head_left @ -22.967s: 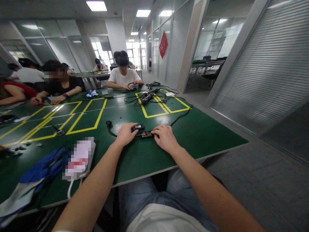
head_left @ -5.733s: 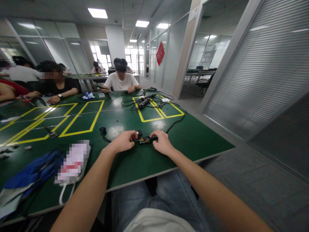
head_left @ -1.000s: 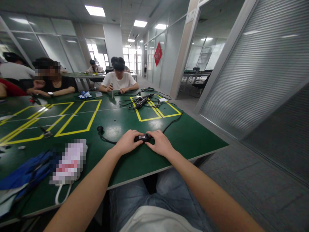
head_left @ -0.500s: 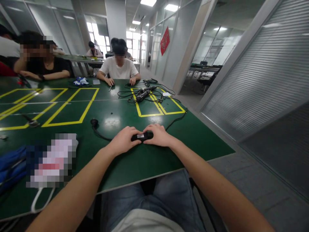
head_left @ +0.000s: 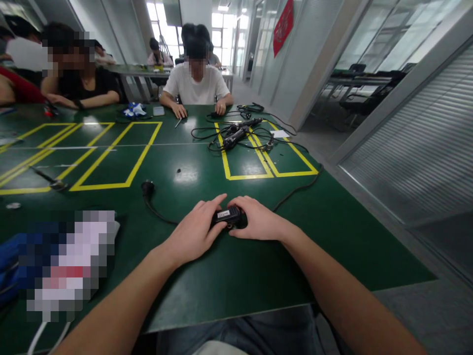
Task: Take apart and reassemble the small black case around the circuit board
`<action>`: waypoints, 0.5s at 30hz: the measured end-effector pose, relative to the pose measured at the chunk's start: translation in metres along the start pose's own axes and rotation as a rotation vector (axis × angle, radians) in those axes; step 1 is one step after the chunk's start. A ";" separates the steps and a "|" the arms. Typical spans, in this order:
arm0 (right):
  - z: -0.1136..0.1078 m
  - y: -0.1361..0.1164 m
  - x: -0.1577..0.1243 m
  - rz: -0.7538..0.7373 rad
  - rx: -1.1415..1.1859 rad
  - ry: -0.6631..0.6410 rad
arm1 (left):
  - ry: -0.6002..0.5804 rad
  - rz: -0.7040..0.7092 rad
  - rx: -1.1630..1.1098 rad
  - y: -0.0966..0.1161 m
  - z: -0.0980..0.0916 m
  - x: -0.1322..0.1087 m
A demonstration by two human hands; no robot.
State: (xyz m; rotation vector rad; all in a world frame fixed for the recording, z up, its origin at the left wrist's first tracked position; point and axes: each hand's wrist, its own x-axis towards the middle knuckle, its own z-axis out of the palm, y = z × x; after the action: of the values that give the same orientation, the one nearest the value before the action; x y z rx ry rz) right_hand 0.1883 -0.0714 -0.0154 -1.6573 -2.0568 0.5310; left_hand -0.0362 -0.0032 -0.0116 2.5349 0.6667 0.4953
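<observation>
A small black power adapter [head_left: 228,216] with a white label lies on the green table [head_left: 236,276] between my hands. My left hand [head_left: 195,230] grips its left end, fingers curled round it and the forefinger stretched over the top. My right hand [head_left: 258,222] closes on its right end from the other side. A black cable runs left from the adapter to a round plug [head_left: 147,188], and another cable [head_left: 299,187] runs off to the right.
Yellow tape rectangles [head_left: 118,153] mark the table. A tangle of black cables and adapters [head_left: 240,135] lies further back. A white bag with a cord [head_left: 70,261] sits at my left. Across the table sit a person in white [head_left: 195,84] and a person in black [head_left: 79,81].
The adapter's case, earlier lying open with its circuit board showing, is now closed between my hands. My head has tipped down and nearer to the table.
</observation>
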 end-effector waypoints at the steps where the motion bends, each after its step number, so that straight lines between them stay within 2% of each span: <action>1: 0.001 0.000 -0.002 0.008 0.002 0.014 | 0.029 -0.021 -0.011 0.000 -0.001 0.000; 5: 0.002 -0.004 -0.010 0.024 0.006 0.022 | 0.192 -0.159 0.087 -0.007 -0.005 0.002; 7: 0.002 -0.007 -0.013 0.013 -0.002 0.018 | 0.231 -0.231 0.160 -0.012 -0.004 0.002; 15: 0.006 -0.011 -0.019 -0.011 0.007 -0.006 | 0.162 -0.384 0.201 -0.013 0.002 -0.006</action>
State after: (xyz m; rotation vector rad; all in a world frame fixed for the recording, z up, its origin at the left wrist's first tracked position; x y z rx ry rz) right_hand 0.1796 -0.0928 -0.0163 -1.6415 -2.0654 0.5394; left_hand -0.0453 0.0031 -0.0211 2.4739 1.2892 0.5199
